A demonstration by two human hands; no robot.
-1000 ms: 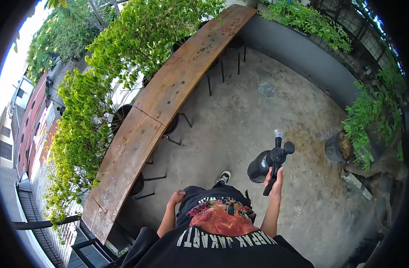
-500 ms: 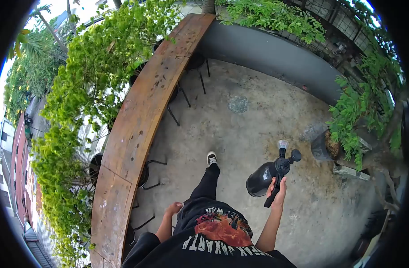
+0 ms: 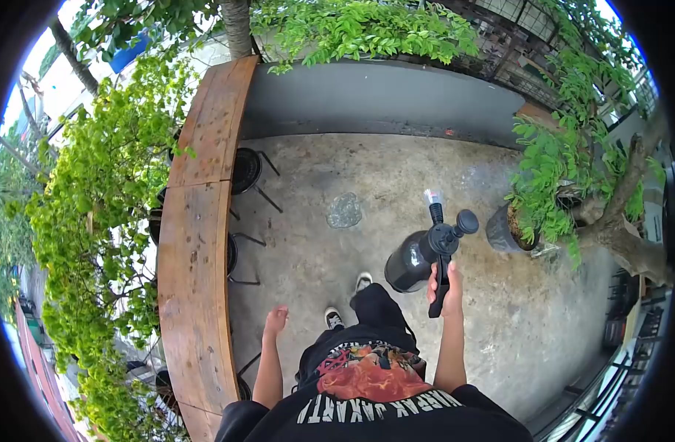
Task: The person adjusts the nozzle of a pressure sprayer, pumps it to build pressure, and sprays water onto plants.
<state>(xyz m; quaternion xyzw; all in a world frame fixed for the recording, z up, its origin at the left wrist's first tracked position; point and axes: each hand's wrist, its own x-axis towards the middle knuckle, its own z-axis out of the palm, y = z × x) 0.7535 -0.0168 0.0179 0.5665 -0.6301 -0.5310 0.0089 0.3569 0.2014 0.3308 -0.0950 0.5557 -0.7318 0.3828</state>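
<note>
A black pump spray bottle (image 3: 413, 259) hangs by its handle in my right hand (image 3: 451, 289), whose fingers are wrapped around the grip. It tilts, with a clear-tipped nozzle pointing forward and a round pump knob on the right. My left hand (image 3: 277, 318) is off to the side, near the edge of the long wooden counter (image 3: 194, 295) but apart from it. Its fingers are loosely curled, and nothing shows in them.
Black stools (image 3: 246, 171) stand under the counter's right side. A grey wall (image 3: 382, 99) closes off the far end. On the right are a potted plant (image 3: 505, 232) and a tree trunk (image 3: 632, 250). A round patch (image 3: 343, 211) marks the concrete floor (image 3: 308, 250). Leafy bushes (image 3: 109, 221) line the left.
I have stepped forward and my view has turned left, so the far wall and potted plant look nearer. My left arm has swung forward. The spray bottle stays in my right hand.
</note>
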